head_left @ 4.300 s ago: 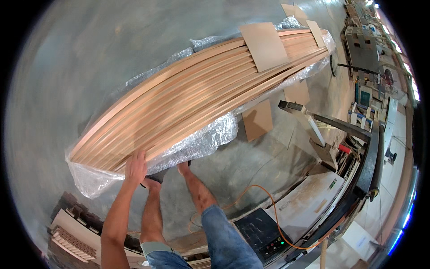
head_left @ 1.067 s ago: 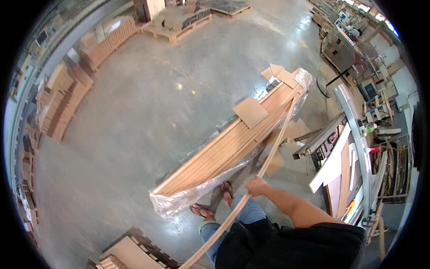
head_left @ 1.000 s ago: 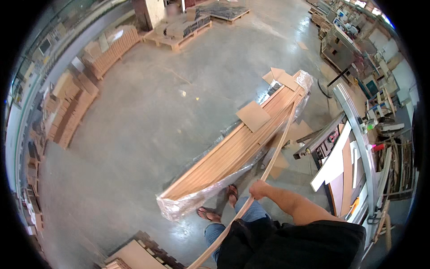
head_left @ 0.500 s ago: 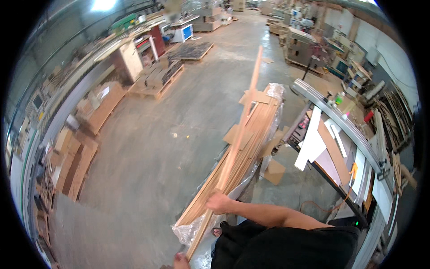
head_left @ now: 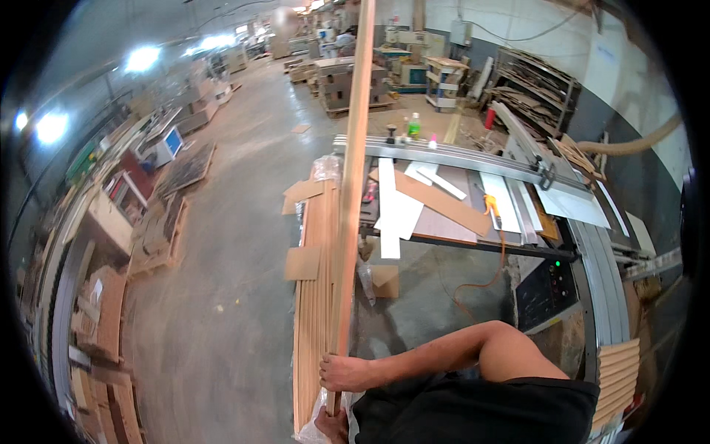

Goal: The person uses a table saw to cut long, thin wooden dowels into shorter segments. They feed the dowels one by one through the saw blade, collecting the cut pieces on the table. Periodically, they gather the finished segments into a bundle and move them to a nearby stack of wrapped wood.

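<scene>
While the plank (head_left: 354, 185) slants up in front of the stack (head_left: 313, 333), I see my right hand (head_left: 346, 373) wrapped around it, left hand (head_left: 333, 424) clasping near its lower end.

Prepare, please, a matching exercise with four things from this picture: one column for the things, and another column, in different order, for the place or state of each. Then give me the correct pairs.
Things
1. Long wooden strip
2. Pile of wooden strips
3. Yellow tool
4. Control panel

Place or state
A. Topped with pieces of cardboard
B. Shows a lit green light
C. Gripped by the right hand, with the left hand at its lower end
D. Has an orange cord running down from it

Pairs
1-C, 2-A, 3-D, 4-B
</scene>
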The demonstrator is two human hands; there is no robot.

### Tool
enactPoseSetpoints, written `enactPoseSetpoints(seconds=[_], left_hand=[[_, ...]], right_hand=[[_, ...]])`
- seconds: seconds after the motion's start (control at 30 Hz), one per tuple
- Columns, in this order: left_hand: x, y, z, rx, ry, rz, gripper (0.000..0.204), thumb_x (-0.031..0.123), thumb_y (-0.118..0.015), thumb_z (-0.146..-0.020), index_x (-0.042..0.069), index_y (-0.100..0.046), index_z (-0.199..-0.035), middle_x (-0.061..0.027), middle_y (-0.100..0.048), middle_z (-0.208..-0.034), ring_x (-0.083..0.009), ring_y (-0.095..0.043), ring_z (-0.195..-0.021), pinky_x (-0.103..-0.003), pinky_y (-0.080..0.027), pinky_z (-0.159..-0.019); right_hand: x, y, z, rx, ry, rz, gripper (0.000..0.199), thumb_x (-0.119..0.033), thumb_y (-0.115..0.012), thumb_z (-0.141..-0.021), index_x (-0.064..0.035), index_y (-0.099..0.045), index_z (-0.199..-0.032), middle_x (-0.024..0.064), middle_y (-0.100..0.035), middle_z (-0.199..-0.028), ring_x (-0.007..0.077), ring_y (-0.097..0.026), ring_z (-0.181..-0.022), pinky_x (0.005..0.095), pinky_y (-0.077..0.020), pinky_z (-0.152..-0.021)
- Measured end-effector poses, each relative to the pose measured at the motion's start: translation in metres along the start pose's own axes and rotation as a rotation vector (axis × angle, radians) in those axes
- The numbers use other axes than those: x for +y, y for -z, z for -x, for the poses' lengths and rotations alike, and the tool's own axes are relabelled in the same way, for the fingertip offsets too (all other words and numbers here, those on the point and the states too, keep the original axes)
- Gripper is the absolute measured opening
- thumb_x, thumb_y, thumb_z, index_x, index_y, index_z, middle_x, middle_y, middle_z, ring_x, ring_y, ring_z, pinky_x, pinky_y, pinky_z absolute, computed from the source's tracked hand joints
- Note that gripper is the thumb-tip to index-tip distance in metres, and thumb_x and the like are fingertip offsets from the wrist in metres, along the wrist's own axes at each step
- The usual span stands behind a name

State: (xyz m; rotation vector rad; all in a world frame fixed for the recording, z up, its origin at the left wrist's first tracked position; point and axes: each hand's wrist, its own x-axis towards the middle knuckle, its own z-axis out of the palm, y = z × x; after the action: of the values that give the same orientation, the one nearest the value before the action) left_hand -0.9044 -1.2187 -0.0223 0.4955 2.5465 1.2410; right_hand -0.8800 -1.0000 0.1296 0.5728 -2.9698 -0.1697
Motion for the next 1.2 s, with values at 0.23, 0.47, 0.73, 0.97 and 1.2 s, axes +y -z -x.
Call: enactPoseSetpoints(seconds=[0.23,0.47,0.73,0.97,1.2], left_hand=[[-0.033,-0.01,0.002,-0.128,-0.098,-0.484,0.037,0.033,-0.08,-0.073,0.004,-0.065,-0.089,-0.0225,-0.066,-0.078,-0.0425,-0.065,-0.073,-0.05,-0.049,-0.063],[0.034,-0.042,0.02,-0.185,-0.371,-0.473,0.029,0.029,-0.076,-0.077,0.005,-0.062,-0.083,-0.024,-0.062,-0.07,-0.0484,-0.063,-0.07,-0.056,-0.049,-0.061],[0.171,-0.127,0.014,-0.318,-0.532,-0.529,0.027,0.029,-0.071,-0.078,0.004,-0.064,-0.083,-0.0275,-0.066,-0.076,-0.0473,-0.068,-0.077,-0.053,-0.051,-0.062],[0.241,-0.175,-0.084,-0.028,-0.815,-0.608,0.032,0.021,-0.079,-0.064,0.004,-0.063,-0.085,-0.0162,-0.064,-0.095,-0.0398,-0.059,-0.097,-0.056,-0.044,-0.089],[0.384,-0.303,-0.162,0.034,-1.097,-0.321,0.025,0.008,-0.067,-0.065,0.011,-0.066,-0.09,-0.0092,-0.064,-0.096,-0.0327,-0.059,-0.099,-0.052,-0.036,-0.107]], right_hand=[[0.072,0.058,0.126,0.005,-0.374,0.093,0.012,-0.023,-0.07,-0.077,-0.0141,-0.069,-0.085,0.0004,-0.066,-0.085,0.0203,-0.064,-0.095,0.0392,-0.043,-0.09],[0.141,0.08,0.375,-0.178,-0.798,0.114,0.032,-0.04,-0.08,-0.071,-0.0131,-0.069,-0.086,0.0021,-0.068,-0.087,0.0229,-0.064,-0.096,0.0406,-0.0464,-0.089],[0.104,0.078,0.587,0.042,-1.1,0.088,0.037,-0.04,-0.081,-0.067,-0.0101,-0.064,-0.081,0.0058,-0.063,-0.082,0.0263,-0.062,-0.088,0.0399,-0.0467,-0.087],[0.108,0.092,0.705,0.229,-1.35,0.16,0.039,-0.026,-0.084,-0.056,-0.0087,-0.064,-0.086,0.0087,-0.059,-0.083,0.031,-0.059,-0.084,0.0475,-0.0467,-0.089],[0.082,0.068,0.79,0.292,-1.634,0.312,0.029,0.005,-0.067,-0.06,-0.0033,-0.059,-0.086,0.0144,-0.061,-0.087,0.0378,-0.058,-0.09,0.0513,-0.0454,-0.089]])
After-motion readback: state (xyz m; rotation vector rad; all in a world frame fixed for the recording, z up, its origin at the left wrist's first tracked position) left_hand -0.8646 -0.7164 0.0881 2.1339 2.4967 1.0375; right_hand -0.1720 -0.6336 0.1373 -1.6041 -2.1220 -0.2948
